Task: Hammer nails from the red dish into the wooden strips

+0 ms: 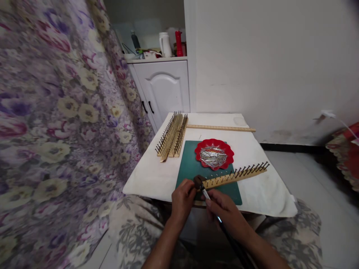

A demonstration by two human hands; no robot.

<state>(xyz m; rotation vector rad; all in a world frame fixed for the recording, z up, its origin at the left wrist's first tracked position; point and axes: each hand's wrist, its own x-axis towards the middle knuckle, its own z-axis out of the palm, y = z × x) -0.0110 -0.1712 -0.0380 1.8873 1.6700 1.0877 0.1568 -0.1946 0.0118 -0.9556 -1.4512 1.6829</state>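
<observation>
My right hand [223, 207] is wrapped round the metal shaft of a hammer [206, 193], whose dark handle runs down past my forearm. The hammer head is over the near left end of a wooden strip [217, 182]. Dark nails stand up along the strip's right part, and thinner nail shafts show toward the left. At that left end my left hand [183, 196] is closed, thumb and fingers together beside the hammer head; what they pinch is hidden. Under the strip lies a green mat [186, 164], and on it a red scalloped dish [230, 153] holds many loose silvery nails [213, 157].
Nail-studded wooden strips [175, 138] lie side by side at the table's left. A long bare strip [221, 128] crosses the far side of the white-covered table [151, 175]. A flowered curtain [70, 112] hangs at left; a white cabinet [168, 82] stands behind.
</observation>
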